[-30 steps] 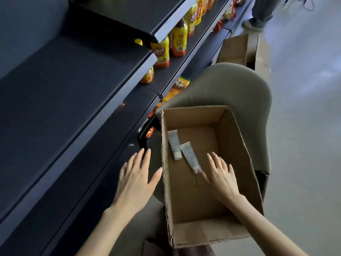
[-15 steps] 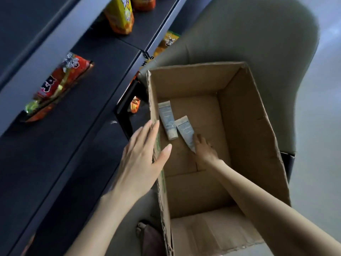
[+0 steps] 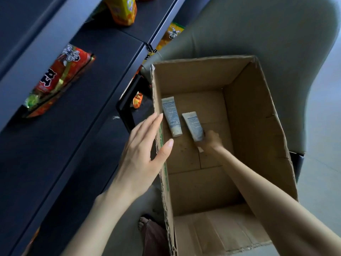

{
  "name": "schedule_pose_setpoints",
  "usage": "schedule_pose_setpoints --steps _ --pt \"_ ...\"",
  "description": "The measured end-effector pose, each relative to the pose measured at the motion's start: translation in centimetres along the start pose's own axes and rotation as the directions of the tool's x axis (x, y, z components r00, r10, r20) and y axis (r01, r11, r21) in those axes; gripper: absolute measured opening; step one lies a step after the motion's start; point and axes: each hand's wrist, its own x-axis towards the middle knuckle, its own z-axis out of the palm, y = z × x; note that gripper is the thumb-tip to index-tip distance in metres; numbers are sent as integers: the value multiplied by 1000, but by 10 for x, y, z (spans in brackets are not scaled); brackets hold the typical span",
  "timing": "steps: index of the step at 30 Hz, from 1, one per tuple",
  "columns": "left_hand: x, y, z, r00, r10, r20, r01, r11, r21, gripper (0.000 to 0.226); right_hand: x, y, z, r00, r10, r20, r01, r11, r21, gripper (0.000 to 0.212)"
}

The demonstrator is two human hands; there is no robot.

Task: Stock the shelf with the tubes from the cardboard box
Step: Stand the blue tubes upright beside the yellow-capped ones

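While boxed, tube in right hand

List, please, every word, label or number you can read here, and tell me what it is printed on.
Nothing reads clearly.
On the red snack bag: big white characters, sideways and blurred, unreadable.
On the left tube: blue print, too small.
On the right tube: blue print, too small.
On the cardboard box: green print along its left wall, blurred.
On the yellow pack: print blurred.

We see a left tube and a right tube side by side in the cardboard box, toward its far left corner; the shelf stands left of it.
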Motion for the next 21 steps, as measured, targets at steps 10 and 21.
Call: schedule_pose_setpoints --steps 10,21 --pt "0 11 6 996 -86 -10 81 965 -251 47 -78 -16 -90 871 -369 324 -160 411 898 34" --pt "24 47 -10 993 -113 17 87 655 -751 48 -111 -53 -59 340 -860 380 -318 275 907 49"
